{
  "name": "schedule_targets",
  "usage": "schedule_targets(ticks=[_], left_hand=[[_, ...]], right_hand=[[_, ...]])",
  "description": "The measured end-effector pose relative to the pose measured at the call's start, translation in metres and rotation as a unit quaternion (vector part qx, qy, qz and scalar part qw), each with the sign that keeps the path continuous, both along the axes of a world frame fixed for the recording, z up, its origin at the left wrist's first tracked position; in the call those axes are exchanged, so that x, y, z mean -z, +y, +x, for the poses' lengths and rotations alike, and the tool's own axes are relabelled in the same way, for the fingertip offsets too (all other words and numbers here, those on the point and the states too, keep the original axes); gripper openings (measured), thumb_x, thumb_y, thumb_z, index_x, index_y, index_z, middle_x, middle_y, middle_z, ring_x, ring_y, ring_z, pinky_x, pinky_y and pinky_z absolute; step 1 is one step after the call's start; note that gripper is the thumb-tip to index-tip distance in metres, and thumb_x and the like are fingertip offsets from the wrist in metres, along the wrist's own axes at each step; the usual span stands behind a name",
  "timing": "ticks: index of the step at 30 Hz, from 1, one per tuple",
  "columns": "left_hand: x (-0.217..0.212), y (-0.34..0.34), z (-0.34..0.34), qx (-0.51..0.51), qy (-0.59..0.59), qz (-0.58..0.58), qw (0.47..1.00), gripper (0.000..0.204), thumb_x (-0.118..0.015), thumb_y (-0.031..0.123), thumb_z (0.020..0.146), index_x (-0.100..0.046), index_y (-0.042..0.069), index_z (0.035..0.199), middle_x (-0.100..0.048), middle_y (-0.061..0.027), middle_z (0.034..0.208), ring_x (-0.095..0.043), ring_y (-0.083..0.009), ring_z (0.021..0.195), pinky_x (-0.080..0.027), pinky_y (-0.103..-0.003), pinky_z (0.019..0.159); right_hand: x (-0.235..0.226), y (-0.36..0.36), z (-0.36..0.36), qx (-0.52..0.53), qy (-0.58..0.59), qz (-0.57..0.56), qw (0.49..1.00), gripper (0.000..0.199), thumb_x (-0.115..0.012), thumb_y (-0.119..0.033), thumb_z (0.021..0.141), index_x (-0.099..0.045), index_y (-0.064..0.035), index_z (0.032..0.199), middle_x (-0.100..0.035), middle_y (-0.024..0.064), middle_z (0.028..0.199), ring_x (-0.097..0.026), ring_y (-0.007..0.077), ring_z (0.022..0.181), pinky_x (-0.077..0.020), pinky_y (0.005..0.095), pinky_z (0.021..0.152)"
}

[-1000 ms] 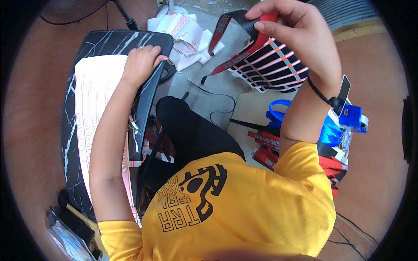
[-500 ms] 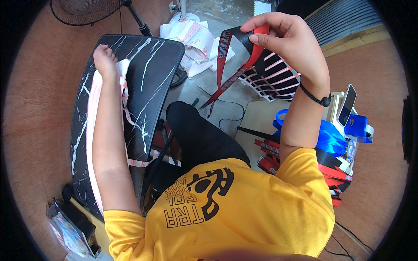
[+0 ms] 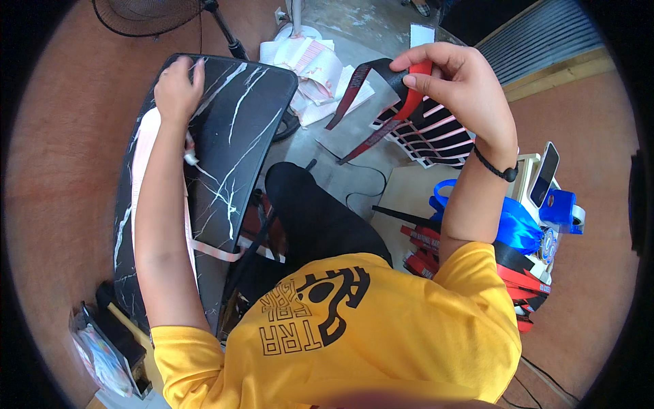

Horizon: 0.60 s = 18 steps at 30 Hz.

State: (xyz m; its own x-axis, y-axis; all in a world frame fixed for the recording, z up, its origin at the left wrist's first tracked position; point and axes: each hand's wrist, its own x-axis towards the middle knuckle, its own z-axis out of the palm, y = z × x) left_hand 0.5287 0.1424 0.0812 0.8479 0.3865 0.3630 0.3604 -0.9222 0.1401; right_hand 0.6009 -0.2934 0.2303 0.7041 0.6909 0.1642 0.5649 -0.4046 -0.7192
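Pinching a red-and-black strap (image 3: 411,105), the right grip (image 3: 470,88) holds it aloft — two lengths dangling near a striped black panel (image 3: 430,138). The left grip (image 3: 178,92) is over the far end of the marbled counter (image 3: 259,133) — I cannot tell whether it holds anything — above a pale sheet (image 3: 146,146).

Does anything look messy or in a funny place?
Yes! The crumpled paper pile lies heaped untidily on the concrete floor, beyond the black marble-patterned table, instead of stacked flat. A narrow pale strip also dangles over the table's edge.
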Motion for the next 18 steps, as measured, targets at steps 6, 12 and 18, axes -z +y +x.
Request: schedule_targets(ticks=[6,12,18], left_hand=[[0.004,-0.011,-0.012,-0.183,0.149,-0.035,0.971,0.081,-0.023,0.07,0.096,-0.064,0.002,0.114,-0.069,-0.0257,0.107,-0.066,-0.0414,0.105,-0.05,-0.049,0.09],[0.024,0.002,-0.003,-0.213,0.138,-0.22,0.942,0.097,-0.02,0.074,0.094,-0.05,-0.009,0.134,-0.052,-0.0309,0.136,-0.059,-0.04,0.119,-0.045,-0.045,0.102],[0.018,0.023,-0.01,-0.116,-0.021,-0.702,0.702,0.088,-0.023,0.076,0.094,-0.061,-0.003,0.096,-0.036,-0.0008,0.064,-0.045,-0.0158,0.057,-0.057,-0.035,0.07]], right_hand=[[0.006,0.001,0.0,-0.015,0.004,0.02,1.0,0.018,-0.071,-0.005,0.081,-0.075,-0.0048,0.099,-0.061,-0.0007,0.067,-0.047,0.0027,0.057,-0.0365,0.0221,0.052],[0.009,0.002,-0.004,-0.028,0.016,0.037,0.999,0.015,-0.07,-0.003,0.083,-0.074,-0.0037,0.098,-0.06,-0.0019,0.065,-0.048,0.0027,0.058,-0.0359,0.0214,0.053],[0.01,0.004,-0.008,-0.013,0.076,-0.016,0.997,0.017,-0.069,-0.001,0.085,-0.073,-0.0022,0.101,-0.061,-0.0022,0.072,-0.051,0.0039,0.063,-0.0377,0.021,0.058]])
